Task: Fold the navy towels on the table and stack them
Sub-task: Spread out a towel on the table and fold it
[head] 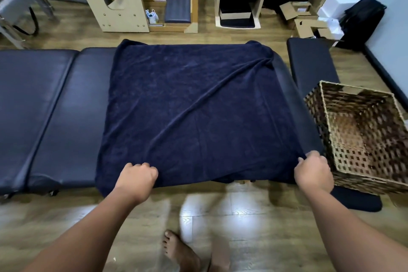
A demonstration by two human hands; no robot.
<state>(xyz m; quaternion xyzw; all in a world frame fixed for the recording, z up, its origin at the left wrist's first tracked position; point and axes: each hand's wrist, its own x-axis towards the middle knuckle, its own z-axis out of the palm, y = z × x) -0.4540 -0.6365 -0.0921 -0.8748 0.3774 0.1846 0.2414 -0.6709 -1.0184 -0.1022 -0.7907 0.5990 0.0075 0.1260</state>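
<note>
Wood-plank flooring surrounds the long navy padded vinyl table (pixel 55 104), over whose right end the large navy terry towel (pixel 189 106) lies spread, creased diagonally. Left hand (pixel 138 175) and right hand (pixel 313 172) both curl tight on the towel's near hem. The empty brown woven wicker basket (pixel 362 139) sits just right of the towel. Pulling unevenly could deepen that crease, drag the cloth off the table, or misalign the fold.
</note>
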